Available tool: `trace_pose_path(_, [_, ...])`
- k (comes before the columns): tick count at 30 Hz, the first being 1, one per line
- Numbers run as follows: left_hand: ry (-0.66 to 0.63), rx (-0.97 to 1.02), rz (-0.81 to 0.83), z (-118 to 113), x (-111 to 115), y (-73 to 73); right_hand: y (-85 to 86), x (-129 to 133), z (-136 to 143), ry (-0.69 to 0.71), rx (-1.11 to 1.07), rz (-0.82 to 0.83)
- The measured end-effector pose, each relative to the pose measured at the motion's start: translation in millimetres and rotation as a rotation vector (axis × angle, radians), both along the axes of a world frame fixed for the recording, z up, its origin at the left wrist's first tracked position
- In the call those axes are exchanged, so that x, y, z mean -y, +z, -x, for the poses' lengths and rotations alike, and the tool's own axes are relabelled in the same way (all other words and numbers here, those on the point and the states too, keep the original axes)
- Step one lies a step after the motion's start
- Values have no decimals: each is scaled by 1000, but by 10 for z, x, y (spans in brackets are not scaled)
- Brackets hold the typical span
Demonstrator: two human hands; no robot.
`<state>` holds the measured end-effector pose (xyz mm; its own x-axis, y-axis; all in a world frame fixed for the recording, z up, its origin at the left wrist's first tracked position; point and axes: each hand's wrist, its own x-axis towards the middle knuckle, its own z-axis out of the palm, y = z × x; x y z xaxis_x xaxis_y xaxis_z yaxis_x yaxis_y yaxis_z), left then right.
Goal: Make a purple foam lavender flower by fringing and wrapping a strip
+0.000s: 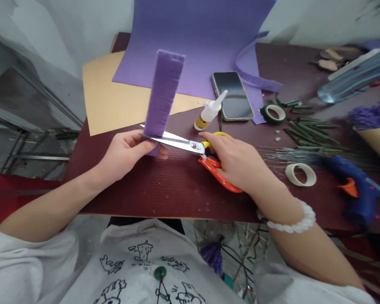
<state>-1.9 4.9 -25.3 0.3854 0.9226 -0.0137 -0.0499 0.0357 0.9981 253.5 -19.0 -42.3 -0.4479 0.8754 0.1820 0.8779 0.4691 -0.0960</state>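
Over the left half of the pebbled maroon table (164, 194), the left hand (122, 154) is clamped on the lower end of a flat, matte purple strip (164, 90), long and rectangular, its right edge slit into short fringe; the right hand (237, 158) grips steel scissors (186, 145) with yellow and orange-red handles, their narrowly parted blades straddling the strip.
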Motion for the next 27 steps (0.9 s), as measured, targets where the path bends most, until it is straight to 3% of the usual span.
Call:
trace_pose_path(6, [-15,48,34,-1,-20,-36,4,-15,-22,19,-90,123])
trace_pose_path(27, [25,-44,7,-13,-8,13,23,12,8,-48,-4,33])
